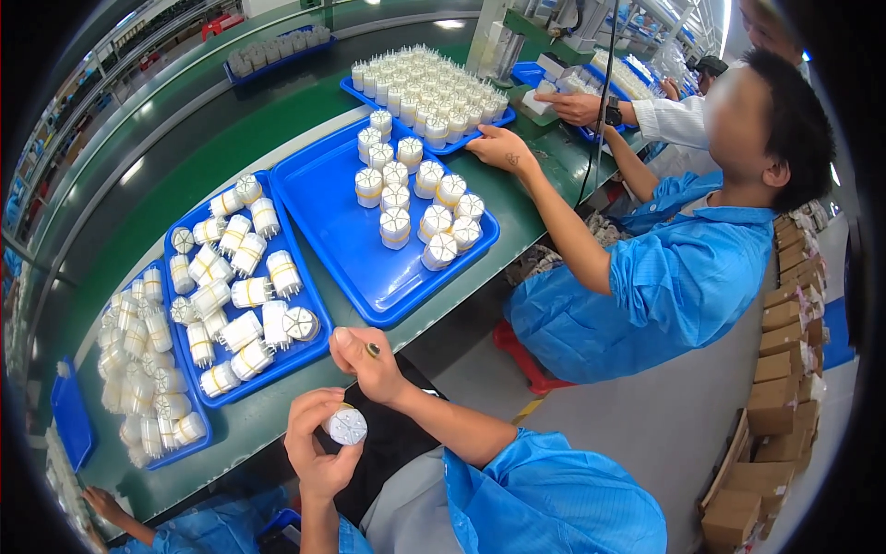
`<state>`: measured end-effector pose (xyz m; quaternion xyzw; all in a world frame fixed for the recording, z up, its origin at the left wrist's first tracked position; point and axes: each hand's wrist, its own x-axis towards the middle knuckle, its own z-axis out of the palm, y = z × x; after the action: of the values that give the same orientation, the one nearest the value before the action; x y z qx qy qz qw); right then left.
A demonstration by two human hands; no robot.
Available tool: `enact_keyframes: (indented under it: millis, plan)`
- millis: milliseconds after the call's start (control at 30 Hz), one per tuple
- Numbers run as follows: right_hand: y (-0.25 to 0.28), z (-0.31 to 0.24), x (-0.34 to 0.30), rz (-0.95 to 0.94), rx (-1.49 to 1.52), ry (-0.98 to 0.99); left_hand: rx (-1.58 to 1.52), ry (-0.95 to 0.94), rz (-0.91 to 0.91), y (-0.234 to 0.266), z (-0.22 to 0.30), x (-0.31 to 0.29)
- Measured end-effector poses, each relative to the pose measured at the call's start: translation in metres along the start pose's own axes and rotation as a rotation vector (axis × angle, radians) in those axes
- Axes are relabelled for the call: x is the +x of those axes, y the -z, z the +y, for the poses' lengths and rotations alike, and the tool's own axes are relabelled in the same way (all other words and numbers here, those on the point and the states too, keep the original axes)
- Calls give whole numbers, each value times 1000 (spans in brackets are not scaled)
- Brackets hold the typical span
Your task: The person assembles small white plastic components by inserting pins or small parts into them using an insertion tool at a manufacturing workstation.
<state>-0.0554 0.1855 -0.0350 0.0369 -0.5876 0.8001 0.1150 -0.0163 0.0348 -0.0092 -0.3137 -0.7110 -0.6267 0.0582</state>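
White cylinder [348, 427], clamped in the left hand [318, 454], faces upward, probably for visibility; the right hand [374, 372] grips a small tool [373, 350].

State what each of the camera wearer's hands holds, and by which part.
The left hand holds a white cylinder by its side. The right hand grips a small object, brass-coloured end showing, gripped part hidden.
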Motion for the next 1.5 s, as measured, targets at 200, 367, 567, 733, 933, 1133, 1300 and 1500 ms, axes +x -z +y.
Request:
enact_keyframes:
  millis: [200, 367, 567, 733, 933, 1133, 1300, 1500]
  plan:
    - [0, 0, 0, -3, 3, -13, -37, 13, 23, 2, -5, -2]
    - [1, 4, 0, -20, 27, -12, -52, 19, 20, 3, -8, -3]
    - [4, 6, -2, -39, 47, -19, -58, 55, 69, -1, -7, -3]
    - [3, 4, -1, -36, 47, -5, -51, 57, 62, -2, -9, -3]
    - [4, 5, -1, -41, 32, -32, -65, 58, 54, -2, -7, -2]
    - [3, 7, 0, -24, 17, -30, -73, 65, 48, -1, -7, -3]
    - [4, 5, 0, -28, 22, -22, -157, 90, 47, -2, -8, -7]
    - [3, 7, -1, -26, 25, -25, -159, 108, 56, 2, -10, -11]
